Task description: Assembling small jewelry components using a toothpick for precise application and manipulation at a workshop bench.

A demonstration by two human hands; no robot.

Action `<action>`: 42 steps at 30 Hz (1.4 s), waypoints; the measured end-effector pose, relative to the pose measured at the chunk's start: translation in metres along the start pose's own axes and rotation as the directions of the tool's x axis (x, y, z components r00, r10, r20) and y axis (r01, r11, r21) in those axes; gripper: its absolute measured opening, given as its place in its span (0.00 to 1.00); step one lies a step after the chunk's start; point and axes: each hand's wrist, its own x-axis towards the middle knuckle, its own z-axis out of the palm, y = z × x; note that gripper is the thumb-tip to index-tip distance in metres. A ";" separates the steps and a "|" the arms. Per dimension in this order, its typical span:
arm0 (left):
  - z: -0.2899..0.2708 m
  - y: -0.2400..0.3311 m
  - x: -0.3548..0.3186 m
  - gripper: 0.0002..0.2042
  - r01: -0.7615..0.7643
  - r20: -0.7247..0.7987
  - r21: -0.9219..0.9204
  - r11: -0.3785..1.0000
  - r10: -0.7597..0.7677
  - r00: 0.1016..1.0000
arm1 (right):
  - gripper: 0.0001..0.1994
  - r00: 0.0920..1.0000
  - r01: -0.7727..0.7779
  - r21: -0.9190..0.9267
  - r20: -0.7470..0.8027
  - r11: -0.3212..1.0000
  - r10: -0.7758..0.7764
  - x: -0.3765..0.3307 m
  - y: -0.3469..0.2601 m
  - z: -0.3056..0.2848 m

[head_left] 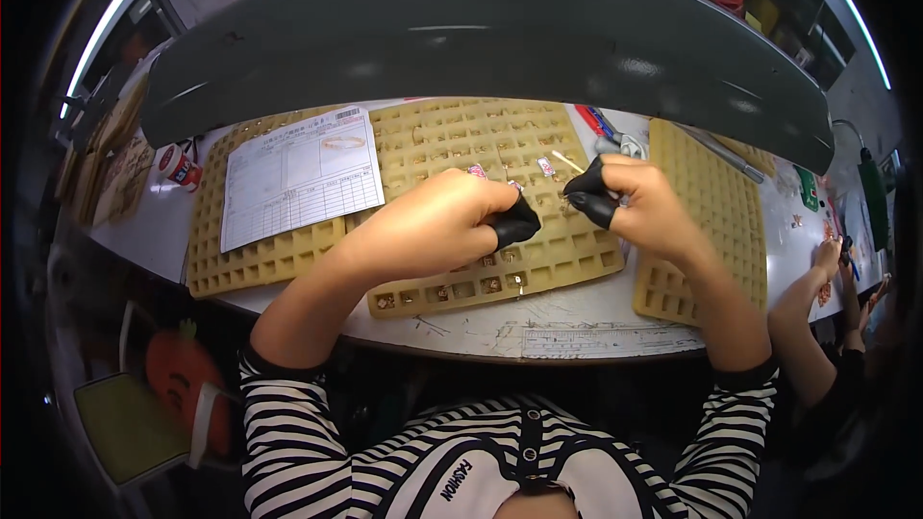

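A: Pinching is seen at both hands — a tiny gold piece [545, 200], too small to be made out clearly, is held over the middle tray [567, 250], between the black-capped fingertips [514, 223] of the left hand [437, 221] and those of the right hand [646, 204].

B: Are the hands closed, then?

A: Both are drawn together at thumb and forefinger; what exactly is gripped cannot be told. A firm but light pinch is judged best, with the piece kept low over the tray's cells so that nothing is dropped.

B: And around it?

A: A printed sheet [300, 173] is laid on the left tray [236, 264] — a third tray [716, 221] lies to the right, and another person's hand [829, 255] is at work near the table [577, 327] edge.
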 end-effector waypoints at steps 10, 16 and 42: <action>0.005 0.007 0.037 0.11 -0.048 0.020 -0.645 0.762 0.080 0.997 | 0.06 0.983 -0.104 0.508 -0.080 0.855 0.167 -0.004 -0.029 -0.024; 0.012 0.012 0.042 0.09 -0.017 0.095 -0.800 0.599 0.154 0.984 | 0.06 0.961 -0.109 0.533 -0.159 0.839 0.226 -0.014 -0.028 -0.030; 0.021 0.027 0.047 0.14 -0.045 0.014 -0.773 0.633 0.088 0.996 | 0.06 0.958 -0.027 0.617 -0.210 0.787 0.198 -0.025 -0.018 -0.034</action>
